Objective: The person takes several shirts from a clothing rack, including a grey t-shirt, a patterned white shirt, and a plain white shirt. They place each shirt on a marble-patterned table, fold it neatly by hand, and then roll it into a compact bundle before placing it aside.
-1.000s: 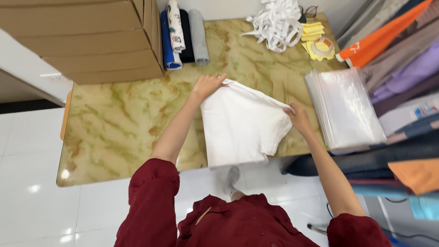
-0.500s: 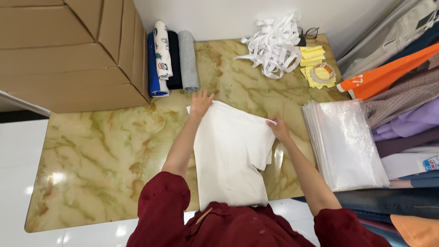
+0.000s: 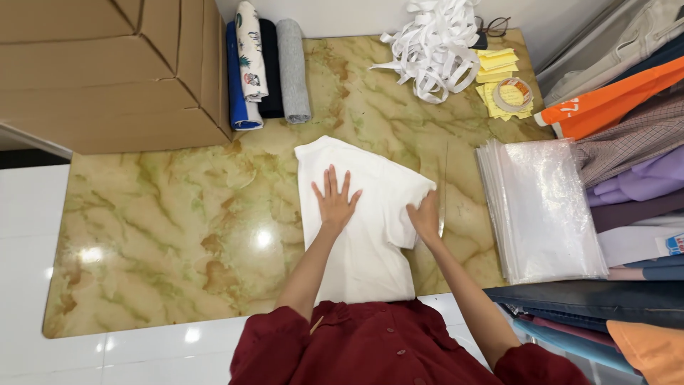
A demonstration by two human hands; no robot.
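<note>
Pressing flat-open, the left hand (image 3: 333, 203) now rests mid-garment on the white cotton T-shirt (image 3: 360, 214); the right hand (image 3: 425, 217), at three o'clock, has pinched its folded sleeve inward.

A brown cardboard box (image 3: 107, 71) stood at the desk's (image 3: 178, 228) far left corner; a stack of clear plastic bags (image 3: 545, 210) lay at its right edge.

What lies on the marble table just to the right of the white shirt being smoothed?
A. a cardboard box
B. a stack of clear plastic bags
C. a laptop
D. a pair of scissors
B: a stack of clear plastic bags lies right of the white shirt; the cardboard box stands far left.
</note>
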